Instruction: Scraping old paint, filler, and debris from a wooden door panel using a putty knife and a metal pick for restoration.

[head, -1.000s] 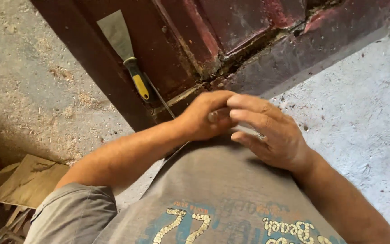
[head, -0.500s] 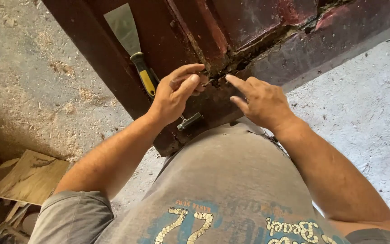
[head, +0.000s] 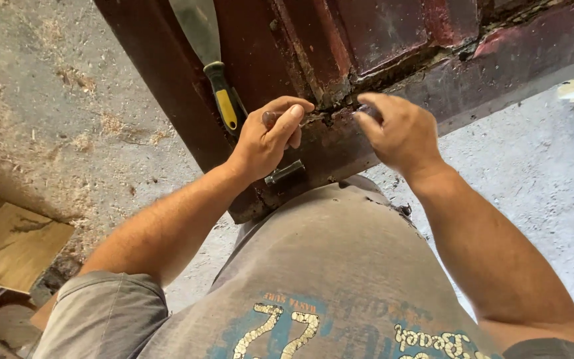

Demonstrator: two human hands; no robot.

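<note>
Left hand [head: 268, 141]: thumb and forefinger pinched on a small dark piece at the cracked joint [head: 330, 113] of the dark red door [head: 393, 40]; right hand [head: 400, 129]: fingertips curled onto the same joint just right of it, whether anything is gripped cannot be told. Step judged: picking at the damaged joint; next move calls for fine fingertip work along the crack. Putty knife [head: 217, 70] lies left of the joint, metal rod [head: 285, 173] below it; door edge close to the torso, concrete floor [head: 533, 173] open to the right
</note>
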